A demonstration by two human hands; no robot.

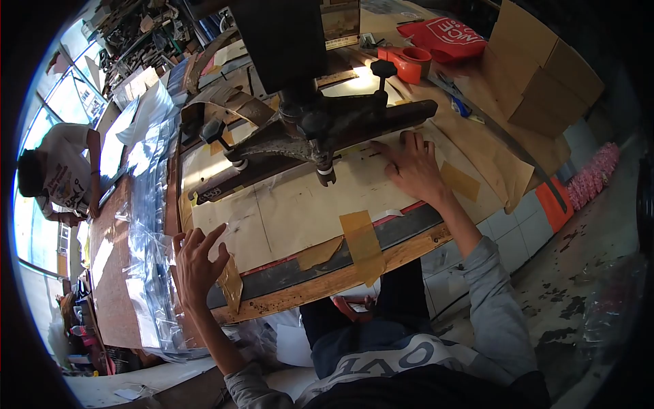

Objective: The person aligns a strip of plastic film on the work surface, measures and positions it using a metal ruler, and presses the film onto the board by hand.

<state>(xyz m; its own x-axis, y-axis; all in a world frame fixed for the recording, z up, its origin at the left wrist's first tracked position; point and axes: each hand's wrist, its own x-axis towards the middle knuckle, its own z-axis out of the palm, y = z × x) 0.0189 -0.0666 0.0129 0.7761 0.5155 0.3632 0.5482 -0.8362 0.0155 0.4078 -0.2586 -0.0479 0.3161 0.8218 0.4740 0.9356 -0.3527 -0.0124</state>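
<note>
My left hand (197, 262) is raised at the left front corner of the work board, fingers spread and nothing in it. My right hand (417, 167) rests at the right side of the beige sheet (293, 218), fingers apart and fingertips close to the long dark metal bar (388, 123). That bar belongs to a dark press (289, 112) with black knobs, standing over the sheet. A strip of brown tape (363, 245) hangs over the board's front edge between my hands. Small dark marks show on the sheet beside my right fingertips.
At the back right are a red tape dispenser (407, 63), a red bag (446, 35), a blue-handled cutter (463, 108), a long metal strip (507, 133) and a cardboard box (545, 71). Clear plastic sheets (153, 238) lie at the left, where another person (65, 163) works.
</note>
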